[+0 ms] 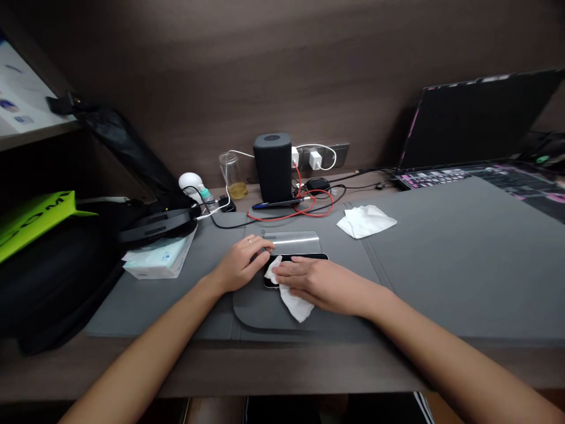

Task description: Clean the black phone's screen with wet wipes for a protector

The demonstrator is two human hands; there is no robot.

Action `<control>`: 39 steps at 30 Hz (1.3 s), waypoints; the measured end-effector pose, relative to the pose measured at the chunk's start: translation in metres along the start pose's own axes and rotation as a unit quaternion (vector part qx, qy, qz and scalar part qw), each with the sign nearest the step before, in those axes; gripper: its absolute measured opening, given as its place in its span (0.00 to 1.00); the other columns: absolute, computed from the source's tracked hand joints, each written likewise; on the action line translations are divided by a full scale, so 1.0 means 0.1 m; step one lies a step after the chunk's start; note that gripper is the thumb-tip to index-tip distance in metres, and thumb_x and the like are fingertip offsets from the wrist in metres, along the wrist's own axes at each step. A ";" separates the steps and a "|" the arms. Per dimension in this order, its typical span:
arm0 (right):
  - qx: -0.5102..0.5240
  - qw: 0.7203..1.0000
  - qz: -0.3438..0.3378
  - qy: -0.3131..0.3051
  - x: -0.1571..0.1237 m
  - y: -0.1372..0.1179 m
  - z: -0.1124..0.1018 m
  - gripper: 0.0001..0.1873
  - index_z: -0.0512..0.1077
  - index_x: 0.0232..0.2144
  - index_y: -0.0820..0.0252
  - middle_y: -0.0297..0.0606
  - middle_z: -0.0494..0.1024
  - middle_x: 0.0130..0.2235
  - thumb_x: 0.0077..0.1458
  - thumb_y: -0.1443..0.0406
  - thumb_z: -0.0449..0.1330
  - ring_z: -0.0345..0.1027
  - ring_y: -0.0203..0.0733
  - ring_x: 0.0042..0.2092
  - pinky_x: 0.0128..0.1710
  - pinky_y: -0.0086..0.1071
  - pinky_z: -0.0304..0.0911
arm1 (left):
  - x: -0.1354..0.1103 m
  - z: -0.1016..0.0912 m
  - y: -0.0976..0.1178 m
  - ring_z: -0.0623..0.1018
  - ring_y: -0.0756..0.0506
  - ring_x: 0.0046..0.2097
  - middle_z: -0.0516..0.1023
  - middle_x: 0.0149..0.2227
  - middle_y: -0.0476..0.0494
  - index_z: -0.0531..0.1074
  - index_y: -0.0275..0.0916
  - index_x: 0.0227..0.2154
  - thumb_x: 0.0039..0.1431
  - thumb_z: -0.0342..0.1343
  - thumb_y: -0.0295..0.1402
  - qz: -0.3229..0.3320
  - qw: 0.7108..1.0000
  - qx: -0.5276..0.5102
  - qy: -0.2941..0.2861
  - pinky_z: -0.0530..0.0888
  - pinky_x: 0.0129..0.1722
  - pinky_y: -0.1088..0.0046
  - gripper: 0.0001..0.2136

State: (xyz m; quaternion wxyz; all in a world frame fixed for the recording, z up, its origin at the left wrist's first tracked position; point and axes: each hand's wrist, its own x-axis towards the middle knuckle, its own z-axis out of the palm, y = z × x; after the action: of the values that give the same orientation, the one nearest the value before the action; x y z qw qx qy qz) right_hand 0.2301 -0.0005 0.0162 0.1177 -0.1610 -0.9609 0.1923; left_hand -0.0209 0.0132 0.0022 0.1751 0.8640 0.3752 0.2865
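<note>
A dark phone (321,257) lies flat on the grey desk mat, its screen partly covered. My right hand (311,280) presses a white tissue (298,304) onto the screen with fingers stretched forward; one end of the tissue hangs over the phone's near edge. At the phone's far left corner rests my left hand (245,262), a ring on one finger, its thumb and fingers slightly bent and apart. Just beyond the phone is a clear glass-like sheet (298,242), close to my left fingertips. Whether those fingertips press on the phone or the sheet is hard to see.
A second white tissue (366,221) lies to the right. Behind are a black speaker (273,168), a glass jar (232,176) and a red cable (324,206). A tissue pack (161,259) and black bag (57,277) sit left, an open laptop (477,126) right.
</note>
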 end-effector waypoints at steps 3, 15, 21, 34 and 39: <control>0.022 1.000 0.007 -0.010 -0.21 0.06 -0.11 0.24 0.67 0.63 0.57 0.42 0.68 0.64 0.66 0.71 0.51 0.62 0.46 0.65 0.68 0.46 0.54 | -0.01 -0.04 0.01 0.75 0.40 0.46 0.78 0.47 0.39 0.70 0.40 0.49 0.67 0.52 0.40 0.023 0.999 -0.008 -0.044 0.72 0.48 0.61 0.13; 0.049 0.990 0.131 0.004 -0.52 0.24 -0.35 0.20 0.70 0.60 0.49 0.30 0.70 0.62 0.71 0.62 0.48 0.63 0.46 0.63 0.69 0.46 0.53 | -0.01 -0.05 0.06 0.74 0.38 0.51 0.77 0.50 0.38 0.68 0.41 0.55 0.58 0.64 0.45 0.045 0.996 -0.010 -0.072 0.72 0.53 0.59 0.25; 0.044 0.992 0.113 0.030 -0.46 0.25 -0.30 0.20 0.71 0.59 0.52 0.33 0.73 0.60 0.71 0.63 0.48 0.65 0.45 0.62 0.68 0.43 0.55 | -0.01 -0.03 0.05 0.74 0.38 0.50 0.76 0.49 0.39 0.69 0.42 0.54 0.58 0.64 0.45 0.036 0.996 -0.004 -0.077 0.73 0.51 0.60 0.24; 0.001 0.993 0.098 0.059 -0.51 0.26 -0.25 0.19 0.73 0.57 0.52 0.34 0.76 0.58 0.68 0.68 0.52 0.69 0.43 0.59 0.64 0.40 0.62 | -0.01 -0.03 0.06 0.74 0.39 0.50 0.76 0.50 0.39 0.69 0.41 0.53 0.59 0.62 0.48 0.037 0.995 0.002 -0.088 0.73 0.50 0.59 0.24; -0.043 0.988 0.119 0.088 -0.50 0.25 -0.18 0.19 0.74 0.55 0.57 0.41 0.76 0.57 0.66 0.70 0.52 0.72 0.48 0.57 0.61 0.46 0.65 | -0.01 -0.02 0.06 0.74 0.38 0.50 0.76 0.50 0.39 0.69 0.41 0.52 0.59 0.62 0.48 0.038 0.996 0.001 -0.086 0.73 0.50 0.59 0.23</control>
State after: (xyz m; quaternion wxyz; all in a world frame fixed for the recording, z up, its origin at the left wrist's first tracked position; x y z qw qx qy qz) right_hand 0.2873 0.0094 0.0137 0.1711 -0.2953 -0.9282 0.1483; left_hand -0.0197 0.0087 0.0064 0.1945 0.8993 0.3262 0.2170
